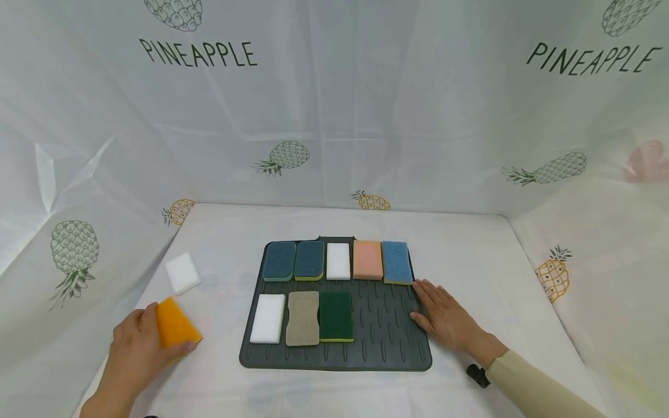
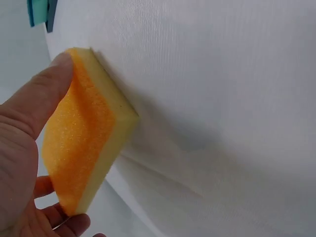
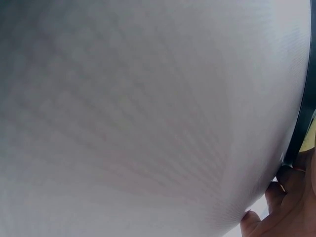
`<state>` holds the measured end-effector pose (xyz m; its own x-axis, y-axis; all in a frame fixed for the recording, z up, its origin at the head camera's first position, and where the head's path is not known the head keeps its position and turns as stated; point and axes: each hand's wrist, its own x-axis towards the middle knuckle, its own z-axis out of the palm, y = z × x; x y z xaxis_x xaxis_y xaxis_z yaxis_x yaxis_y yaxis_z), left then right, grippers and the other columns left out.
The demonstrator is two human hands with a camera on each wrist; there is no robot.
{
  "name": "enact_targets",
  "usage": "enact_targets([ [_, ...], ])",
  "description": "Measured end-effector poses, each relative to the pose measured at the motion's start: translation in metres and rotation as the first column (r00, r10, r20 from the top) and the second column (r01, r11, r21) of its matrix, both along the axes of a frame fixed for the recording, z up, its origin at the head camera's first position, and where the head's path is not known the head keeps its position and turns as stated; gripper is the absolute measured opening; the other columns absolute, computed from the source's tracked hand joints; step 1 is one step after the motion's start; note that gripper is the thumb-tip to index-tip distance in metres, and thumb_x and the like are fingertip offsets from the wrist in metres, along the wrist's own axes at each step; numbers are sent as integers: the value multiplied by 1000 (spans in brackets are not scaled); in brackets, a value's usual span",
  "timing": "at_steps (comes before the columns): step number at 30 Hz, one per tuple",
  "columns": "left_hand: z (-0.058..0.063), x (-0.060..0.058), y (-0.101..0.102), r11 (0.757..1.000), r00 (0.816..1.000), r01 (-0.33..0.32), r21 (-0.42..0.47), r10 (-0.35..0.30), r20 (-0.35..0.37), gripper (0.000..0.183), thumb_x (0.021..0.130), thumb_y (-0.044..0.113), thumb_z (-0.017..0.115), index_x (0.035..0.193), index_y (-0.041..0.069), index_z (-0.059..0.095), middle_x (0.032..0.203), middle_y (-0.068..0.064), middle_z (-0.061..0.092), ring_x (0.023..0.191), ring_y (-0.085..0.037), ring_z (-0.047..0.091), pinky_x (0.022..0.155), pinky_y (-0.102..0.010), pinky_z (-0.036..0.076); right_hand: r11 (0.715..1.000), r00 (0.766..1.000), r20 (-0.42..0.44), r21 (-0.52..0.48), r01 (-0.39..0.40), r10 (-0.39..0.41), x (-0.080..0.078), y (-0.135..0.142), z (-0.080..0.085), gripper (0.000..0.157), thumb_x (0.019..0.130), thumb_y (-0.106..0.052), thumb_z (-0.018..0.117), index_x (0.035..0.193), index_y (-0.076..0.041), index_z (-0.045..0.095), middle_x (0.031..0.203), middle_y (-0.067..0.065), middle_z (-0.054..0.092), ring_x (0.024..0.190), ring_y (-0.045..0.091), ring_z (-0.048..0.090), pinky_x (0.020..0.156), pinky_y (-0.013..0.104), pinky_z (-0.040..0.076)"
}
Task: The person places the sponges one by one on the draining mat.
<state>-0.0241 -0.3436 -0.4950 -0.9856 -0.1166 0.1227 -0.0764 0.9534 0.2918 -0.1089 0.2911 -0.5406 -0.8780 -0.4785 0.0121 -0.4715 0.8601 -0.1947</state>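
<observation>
An orange sponge (image 1: 175,325) with a pale yellow underside is pinched between the thumb and fingers of my left hand (image 1: 137,348), at the left of the table. In the left wrist view the sponge (image 2: 81,143) is tilted, one edge close to the white cloth. My right hand (image 1: 449,319) rests on the right edge of a dark grey ribbed mat (image 1: 387,348), its fingers extended and holding nothing. In the right wrist view only some fingers (image 3: 291,185) show by the mat's edge.
On the mat's back row lie two dark blue sponges (image 1: 279,261), a white one (image 1: 338,261), a pink one (image 1: 367,260) and a blue one (image 1: 397,261). In front are white (image 1: 268,318), beige (image 1: 302,318) and green (image 1: 336,315) ones. Another white sponge (image 1: 183,273) lies beyond my left hand.
</observation>
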Motion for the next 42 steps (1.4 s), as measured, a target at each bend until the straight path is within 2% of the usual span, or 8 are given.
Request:
enact_targets([
  [4,-6,3,5,1000,998,18,-10,-17,65,139,65,53,98,150,-26,21,135,-53,34,116,-69,35,92,-81,39,1000,1000,-2,1,3,-3,1,0,0,74,109,-45,54,162,3,34,168,22,37,156,41,34,126,61,29],
  [7,-9,4,5,998,997,52,-23,-51,50,138,66,51,97,147,-29,21,134,-54,34,117,-68,35,93,-80,39,1000,1000,-8,-4,0,0,1,-1,0,74,109,-44,55,162,3,34,168,23,37,156,41,35,126,60,30],
  [10,-7,1,6,995,992,94,-41,-97,-80,129,60,40,101,142,-29,29,128,-52,40,112,-66,40,91,-77,40,1000,1000,-15,-2,-4,4,2,-2,-1,74,109,-44,55,162,3,34,167,23,38,156,41,36,125,60,30],
  [15,7,-17,14,986,956,149,-73,-162,-244,119,54,32,101,135,-27,37,120,-49,46,105,-64,44,90,-72,41,1000,1000,-19,12,0,0,4,-1,-1,74,109,-44,55,162,3,34,167,23,38,156,41,36,125,60,30],
  [22,35,-46,53,979,957,188,-79,-201,-208,113,62,41,98,136,-22,40,125,-43,48,110,-57,44,92,-68,46,1000,1000,-19,8,-2,3,5,-1,-1,75,109,-45,55,162,3,34,168,22,37,156,41,36,126,60,30],
  [28,55,-69,99,944,923,310,-111,-327,-202,106,66,42,97,136,-16,44,127,-36,51,109,-50,51,89,-61,55,1000,1000,-25,3,-7,7,3,-1,0,75,109,-44,56,162,3,34,167,23,38,156,41,36,125,60,31],
  [35,76,-88,155,906,903,419,-56,-422,-82,103,72,46,92,145,-8,44,140,-28,49,124,-43,49,103,-58,51,1000,998,-53,-9,-17,16,1,-2,2,73,108,-42,57,161,4,36,166,24,40,154,42,38,124,61,33],
  [42,80,-96,208,858,858,513,18,-513,-26,110,76,54,89,155,-2,38,150,-22,45,133,-39,45,114,-55,46,1000,998,-66,-20,-16,15,2,-1,2,73,108,-41,58,160,5,37,164,25,42,152,44,40,122,62,35],
])
